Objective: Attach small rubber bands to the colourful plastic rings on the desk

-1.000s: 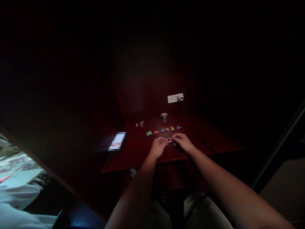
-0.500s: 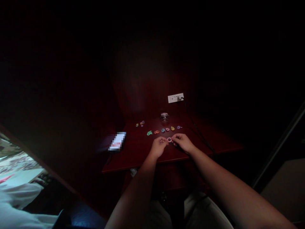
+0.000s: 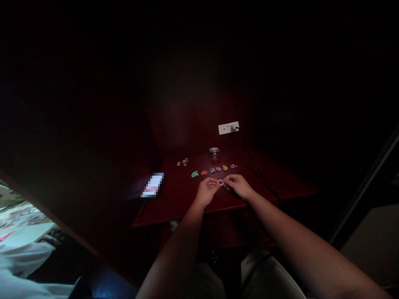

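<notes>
Between my two hands is a small pale pink hair tie [image 3: 220, 182], a round loop held just above the table. My left hand [image 3: 207, 192] pinches its left side between thumb and fingers. My right hand [image 3: 238, 185] grips its right side. Behind them lies a row of small coloured hair-tie piles: green [image 3: 195, 174], orange [image 3: 204, 172], blue [image 3: 212, 170], pink [image 3: 218, 169], yellow [image 3: 225, 167] and purple [image 3: 233, 166]. A clear lidded jar [image 3: 214, 154] stands behind the row.
Several loose small rings [image 3: 183, 161] lie at the back left of the dark red table [image 3: 174, 207]. A lit phone [image 3: 152, 185] rests near the left edge. A black cable [image 3: 260, 172] runs from the wall socket [image 3: 228, 128] down along the right side.
Both hands keep hold of the pink hair tie in nearly the same place. The whole view has shifted very slightly; nothing else has visibly moved.
</notes>
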A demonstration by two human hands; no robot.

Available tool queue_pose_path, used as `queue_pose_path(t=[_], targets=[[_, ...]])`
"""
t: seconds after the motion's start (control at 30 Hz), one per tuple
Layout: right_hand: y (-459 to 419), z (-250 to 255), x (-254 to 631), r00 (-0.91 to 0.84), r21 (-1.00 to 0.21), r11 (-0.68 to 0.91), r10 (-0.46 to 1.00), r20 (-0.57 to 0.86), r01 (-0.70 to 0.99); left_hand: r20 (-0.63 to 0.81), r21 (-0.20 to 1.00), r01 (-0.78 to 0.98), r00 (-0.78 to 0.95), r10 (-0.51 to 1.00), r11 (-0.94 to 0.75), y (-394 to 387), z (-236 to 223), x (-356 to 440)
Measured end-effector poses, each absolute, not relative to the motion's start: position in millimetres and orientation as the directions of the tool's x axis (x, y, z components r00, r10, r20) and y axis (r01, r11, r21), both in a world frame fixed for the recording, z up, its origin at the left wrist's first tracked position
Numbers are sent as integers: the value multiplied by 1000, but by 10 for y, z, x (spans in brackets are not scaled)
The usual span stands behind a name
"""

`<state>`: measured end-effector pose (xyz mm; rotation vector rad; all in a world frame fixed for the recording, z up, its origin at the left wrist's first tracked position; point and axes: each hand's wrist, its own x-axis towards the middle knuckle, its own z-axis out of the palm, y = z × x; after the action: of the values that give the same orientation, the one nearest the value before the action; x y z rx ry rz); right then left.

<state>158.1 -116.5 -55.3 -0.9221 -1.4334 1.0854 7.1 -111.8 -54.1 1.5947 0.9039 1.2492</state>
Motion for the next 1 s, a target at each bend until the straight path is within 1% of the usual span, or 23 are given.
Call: queue_pose_path(t=[0.3, 0.57, 1.0], targets=[[-1194, -519, 1576, -136, -964, 265, 955, 265, -15, 338, 940, -32, 226, 914, -340, -1113, -542, 64], [-1205, -505, 1579, -128, -966, 254, 958, 257, -38, 345, 936, -2, 203, 916, -352, -1113, -542, 67], [-1266, -455, 1587, -208, -968, 243, 946, 250, -57, 354, 931, 11, 223, 908, -365, -1121, -548, 54]])
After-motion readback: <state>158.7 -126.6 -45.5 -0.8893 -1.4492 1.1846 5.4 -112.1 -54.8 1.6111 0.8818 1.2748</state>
